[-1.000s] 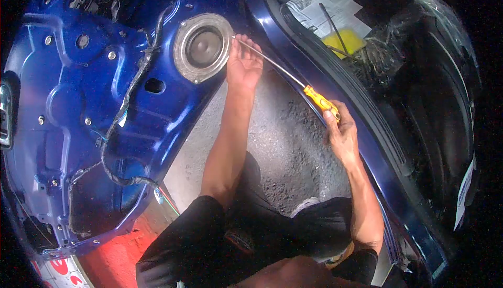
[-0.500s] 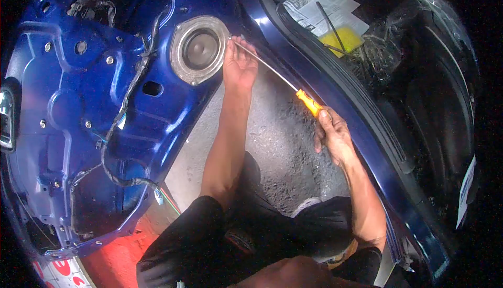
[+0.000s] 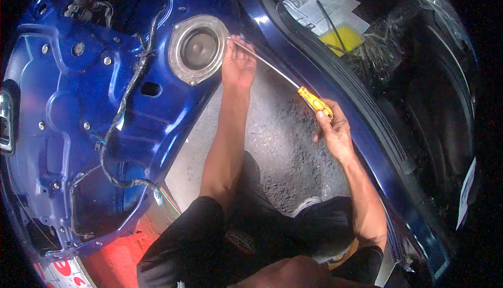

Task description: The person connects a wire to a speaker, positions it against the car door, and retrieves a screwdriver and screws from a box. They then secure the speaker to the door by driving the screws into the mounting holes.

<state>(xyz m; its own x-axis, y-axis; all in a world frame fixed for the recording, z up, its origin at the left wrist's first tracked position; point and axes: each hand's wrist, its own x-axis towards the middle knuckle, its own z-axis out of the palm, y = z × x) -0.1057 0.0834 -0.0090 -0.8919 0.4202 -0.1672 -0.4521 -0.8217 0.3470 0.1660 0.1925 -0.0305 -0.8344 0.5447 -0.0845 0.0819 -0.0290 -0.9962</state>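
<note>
A long screwdriver (image 3: 316, 103) with a yellow handle and thin metal shaft slants up and left. Around the back end of its handle, my right hand (image 3: 335, 128) is closed, thumb along the near side. The shaft's tip meets the rim of a round speaker (image 3: 198, 50) with a grey metal frame, fitted in a blue car door panel (image 3: 136, 146). My left hand (image 3: 239, 65) is at the speaker's right edge, palm towards me, thumb and bent fingers about the front of the shaft. Whether a screw sits at the tip is hidden by the fingers.
A taped wiring harness (image 3: 126, 102) runs down the door panel. The blue door sill (image 3: 293, 52) lies close on the right. Inside the car are papers (image 3: 319, 5), a yellow sponge-like block (image 3: 343, 41) and clear plastic wrap (image 3: 385, 42). Rough grey ground (image 3: 277, 146) shows below.
My right hand has shifted its hold, and the screwdriver handle has turned, with more of it showing. My left hand stays at the speaker's edge. The view has shifted slightly.
</note>
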